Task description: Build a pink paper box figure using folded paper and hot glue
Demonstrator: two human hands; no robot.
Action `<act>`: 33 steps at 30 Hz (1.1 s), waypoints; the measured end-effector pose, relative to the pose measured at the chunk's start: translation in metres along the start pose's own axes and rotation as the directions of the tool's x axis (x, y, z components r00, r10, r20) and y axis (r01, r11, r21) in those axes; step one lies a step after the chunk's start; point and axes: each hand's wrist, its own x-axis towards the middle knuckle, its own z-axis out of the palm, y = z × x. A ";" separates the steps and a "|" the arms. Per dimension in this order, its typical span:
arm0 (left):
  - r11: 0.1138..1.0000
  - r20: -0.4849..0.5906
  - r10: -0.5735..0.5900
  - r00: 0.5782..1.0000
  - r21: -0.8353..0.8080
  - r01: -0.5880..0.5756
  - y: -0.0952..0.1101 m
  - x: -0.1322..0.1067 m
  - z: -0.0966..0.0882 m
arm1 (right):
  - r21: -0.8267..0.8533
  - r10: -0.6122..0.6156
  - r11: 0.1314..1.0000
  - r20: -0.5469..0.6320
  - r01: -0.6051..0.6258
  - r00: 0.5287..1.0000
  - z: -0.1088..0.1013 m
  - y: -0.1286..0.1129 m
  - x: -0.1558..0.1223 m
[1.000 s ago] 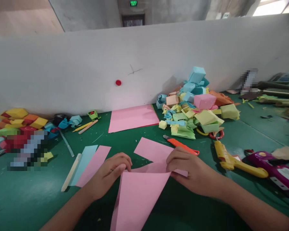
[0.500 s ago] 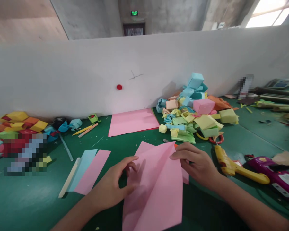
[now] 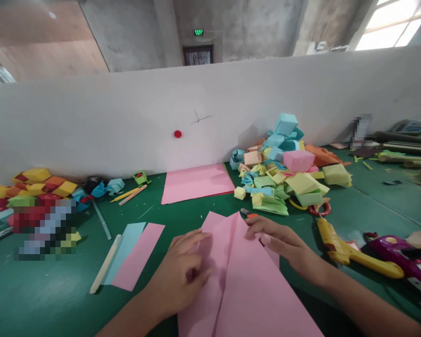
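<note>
A large pink sheet of paper point(image 3: 252, 285) lies in front of me, with folded flaps that meet along a slanting line and a point at the top. My left hand point(image 3: 185, 276) is on its left side, fingers curled and fingertips against the paper. At the upper right edge, my right hand point(image 3: 284, 243) has its fingers bent over the sheet and its thumb tucked beneath them. Just beyond that hand, a cutter with an orange part point(image 3: 247, 213) shows partly. The underside of the sheet is hidden.
Pink sheets point(image 3: 198, 183) lie by the white partition point(image 3: 140, 121). Folded paper blocks point(image 3: 298, 182) are heaped at the right, near a yellow glue gun point(image 3: 358, 255) and a purple device point(image 3: 400, 252). Paper strips point(image 3: 138, 257) and a pale stick point(image 3: 105, 264) lie left.
The raised right-hand flap has come down and spread to the right, so its lower corner now reaches farther right. My left hand has moved farther onto the paper. The view has tilted up slightly.
</note>
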 end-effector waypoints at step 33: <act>0.493 0.102 -0.392 0.914 -0.816 0.302 -0.038 0.010 0.000 | -0.181 0.203 0.964 0.024 -0.196 0.979 0.005 -0.001 0.004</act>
